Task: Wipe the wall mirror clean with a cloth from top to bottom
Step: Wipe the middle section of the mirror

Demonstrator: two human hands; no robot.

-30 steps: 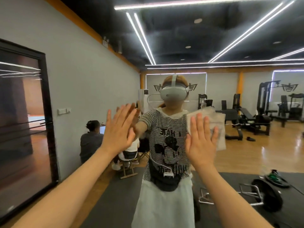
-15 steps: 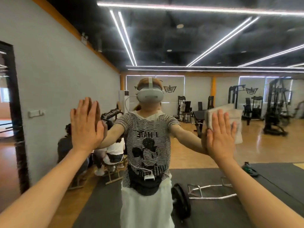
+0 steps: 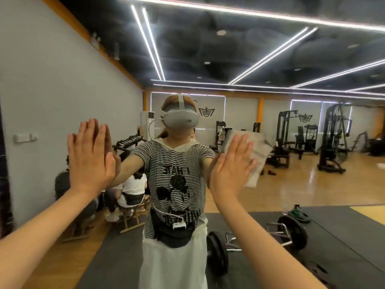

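Note:
The wall mirror point(image 3: 270, 59) fills almost the whole view and reflects a gym and a person in a striped shirt with a headset. My right hand point(image 3: 230, 165) lies flat, fingers straight, pressing a pale folded cloth point(image 3: 255, 155) against the glass at about chest height, right of centre. The cloth sticks out above and to the right of my fingers. My left hand point(image 3: 89, 157) is flat on the mirror too, fingers straight and together, left of centre, holding nothing.
The mirror's dark frame edge point(image 3: 5, 174) runs down the far left. Reflected in the glass are a barbell with plates point(image 3: 291, 232) on black floor mats, weight machines point(image 3: 331, 138) at the right, and seated people on stools point(image 3: 129, 190) at the left.
My right hand and the cloth have slid to the right across the glass. My left hand has shifted left and slightly up. The view has turned right, leaving little of the dark frame in sight.

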